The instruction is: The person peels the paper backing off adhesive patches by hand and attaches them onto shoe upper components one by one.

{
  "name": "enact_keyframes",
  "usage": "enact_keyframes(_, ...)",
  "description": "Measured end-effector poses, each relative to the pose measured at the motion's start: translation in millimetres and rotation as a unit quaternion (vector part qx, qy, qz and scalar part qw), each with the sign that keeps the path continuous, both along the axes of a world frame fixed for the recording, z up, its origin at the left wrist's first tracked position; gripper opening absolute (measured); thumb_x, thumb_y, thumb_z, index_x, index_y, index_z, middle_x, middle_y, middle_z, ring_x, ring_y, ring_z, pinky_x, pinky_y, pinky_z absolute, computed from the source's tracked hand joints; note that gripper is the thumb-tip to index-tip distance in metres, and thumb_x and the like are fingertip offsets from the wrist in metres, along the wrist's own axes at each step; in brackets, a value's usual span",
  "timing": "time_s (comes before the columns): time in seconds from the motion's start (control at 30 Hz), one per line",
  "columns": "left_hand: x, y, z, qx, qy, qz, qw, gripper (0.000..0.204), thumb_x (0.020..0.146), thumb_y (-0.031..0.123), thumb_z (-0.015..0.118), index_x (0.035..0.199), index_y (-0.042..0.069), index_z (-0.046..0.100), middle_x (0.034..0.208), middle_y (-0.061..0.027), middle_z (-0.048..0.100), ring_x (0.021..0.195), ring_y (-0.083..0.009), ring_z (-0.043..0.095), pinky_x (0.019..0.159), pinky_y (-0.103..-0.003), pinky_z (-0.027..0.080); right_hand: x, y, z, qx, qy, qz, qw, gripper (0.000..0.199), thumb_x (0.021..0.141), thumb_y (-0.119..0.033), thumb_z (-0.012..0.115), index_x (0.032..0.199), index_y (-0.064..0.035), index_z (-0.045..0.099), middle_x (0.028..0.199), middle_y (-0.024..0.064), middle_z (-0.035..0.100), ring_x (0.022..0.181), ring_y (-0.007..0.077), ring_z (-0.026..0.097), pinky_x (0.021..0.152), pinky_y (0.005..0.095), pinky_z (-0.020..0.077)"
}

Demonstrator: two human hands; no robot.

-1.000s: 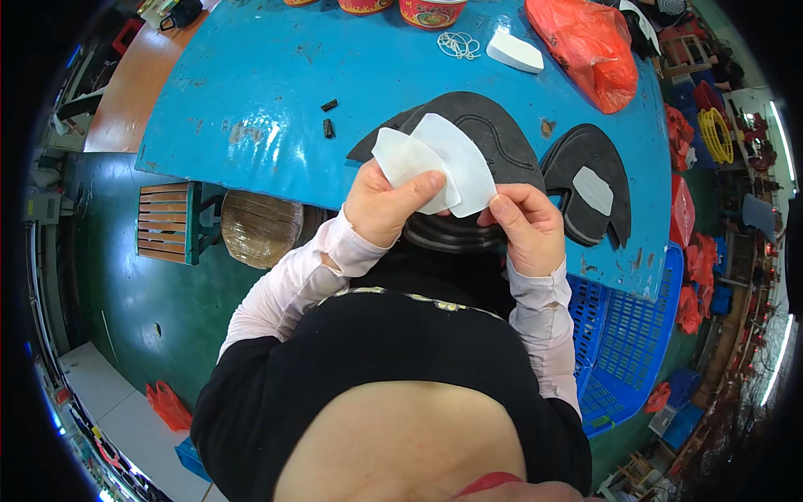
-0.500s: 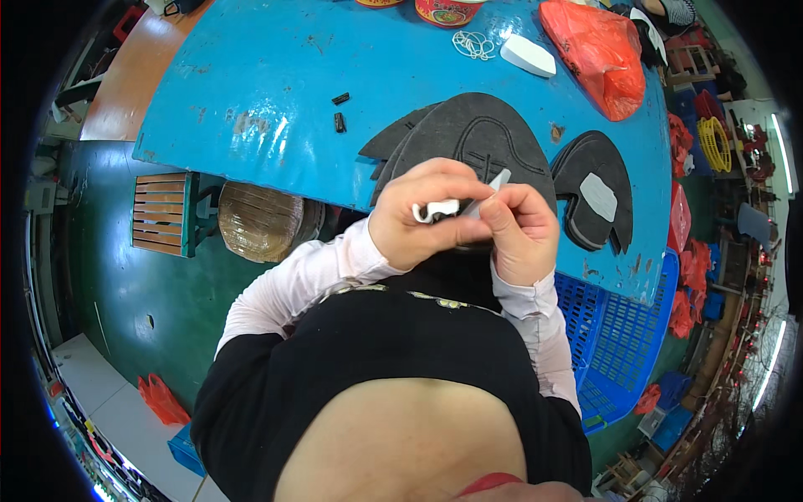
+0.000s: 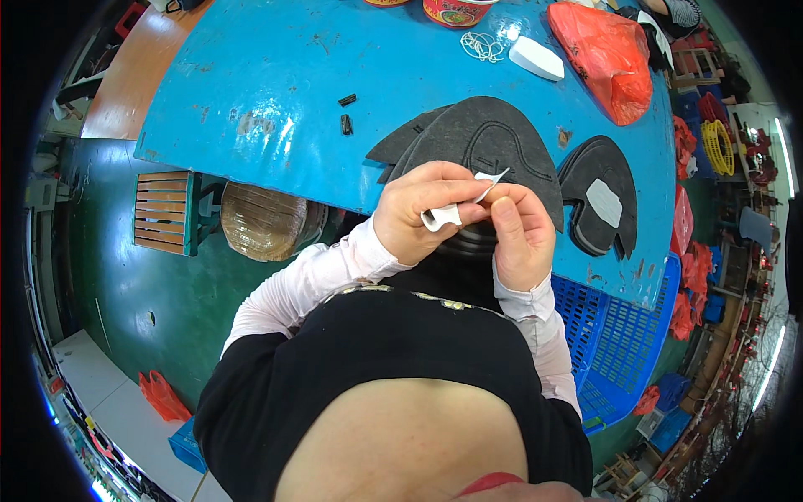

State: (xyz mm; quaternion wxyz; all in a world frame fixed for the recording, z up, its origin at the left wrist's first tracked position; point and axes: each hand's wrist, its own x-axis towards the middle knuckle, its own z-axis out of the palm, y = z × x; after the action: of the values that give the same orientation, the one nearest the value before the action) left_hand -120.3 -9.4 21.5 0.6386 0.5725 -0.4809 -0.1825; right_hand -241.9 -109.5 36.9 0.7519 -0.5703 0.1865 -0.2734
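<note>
Blue worktable (image 3: 276, 75) over green floor (image 3: 125, 284), slatted wooden stool (image 3: 163, 211), blue crate (image 3: 619, 335) alongside.

thin white flexible sheet piece (image 3: 456, 209) | was rolled and folded, one pointed corner sticking up | sat pinched between both hands, above dark grey felt cut-outs (image 3: 485, 138) on blue table (image 3: 276, 84)
</note>
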Motion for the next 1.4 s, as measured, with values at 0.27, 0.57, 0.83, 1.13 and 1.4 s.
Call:
enact_keyframes(0.27, -0.8, 0.4, 0.1, 0.005, -0.098, 0.038, 0.994, 0.028, 0.076, 0.003, 0.071, 0.104, 0.005, 0.067, 0.097, -0.0110, 0.062, 0.083, -0.0211, 0.063, 0.067, -0.028, 0.050, 0.0, -3.4, -5.1, -0.019, 0.038, 0.012, 0.999, 0.011, 0.092, -0.009, 0.056, 0.096, 0.0011, 0.054, 0.089, 0.0042, 0.061, 0.079, 0.0063, 0.055, 0.071, 0.0204, 0.0458)
enact_keyframes(0.57, 0.4, -1.1, -0.4, -0.014, -0.184, 0.072, 0.980, 0.028, 0.077, 0.000, 0.068, 0.105, 0.005, 0.066, 0.094, -0.0114, 0.063, 0.080, -0.0224, 0.063, 0.067, -0.029, 0.050, 1.3, 1.8, -1.7, -0.072, 0.066, -0.010, 0.995, 0.016, 0.094, -0.015, 0.054, 0.095, 0.0013, 0.054, 0.084, 0.0040, 0.061, 0.076, 0.0072, 0.056, 0.070, 0.0215, 0.0473)
enact_keyframes(0.83, -3.0, -1.5, 7.7, 0.039, -0.031, 0.006, 0.999, 0.025, 0.080, 0.001, 0.066, 0.104, 0.002, 0.066, 0.095, -0.0118, 0.063, 0.084, -0.0209, 0.063, 0.070, -0.028, 0.049, -3.3, -4.2, -5.6, -0.109, 0.070, -0.010, 0.992, 0.015, 0.094, -0.014, 0.055, 0.092, 0.0003, 0.055, 0.082, 0.0025, 0.060, 0.074, 0.0068, 0.055, 0.067, 0.0213, 0.0462)
enact_keyframes(1.13, -6.0, -5.4, 6.0, 0.055, 0.161, -0.043, 0.984, 0.014, 0.087, 0.003, 0.059, 0.097, 0.000, 0.068, 0.095, -0.0115, 0.065, 0.085, -0.0158, 0.062, 0.074, -0.026, 0.048, -5.8, -4.9, -11.0, -0.241, 0.057, -0.064, 0.967, 0.013, 0.093, -0.013, 0.055, 0.088, -0.0008, 0.055, 0.078, 0.0026, 0.056, 0.069, 0.0086, 0.052, 0.063, 0.0221, 0.0439)
enact_keyframes(1.4, -7.6, -8.4, 0.8, 0.035, 0.086, -0.010, 0.996, 0.014, 0.085, 0.001, 0.059, 0.096, 0.001, 0.068, 0.094, -0.0113, 0.065, 0.081, -0.0157, 0.062, 0.071, -0.027, 0.049, -3.9, -0.1, -4.5, -0.103, 0.052, -0.043, 0.992, 0.015, 0.093, -0.015, 0.057, 0.094, -0.0002, 0.054, 0.081, 0.0028, 0.059, 0.072, 0.0063, 0.053, 0.065, 0.0201, 0.0439)
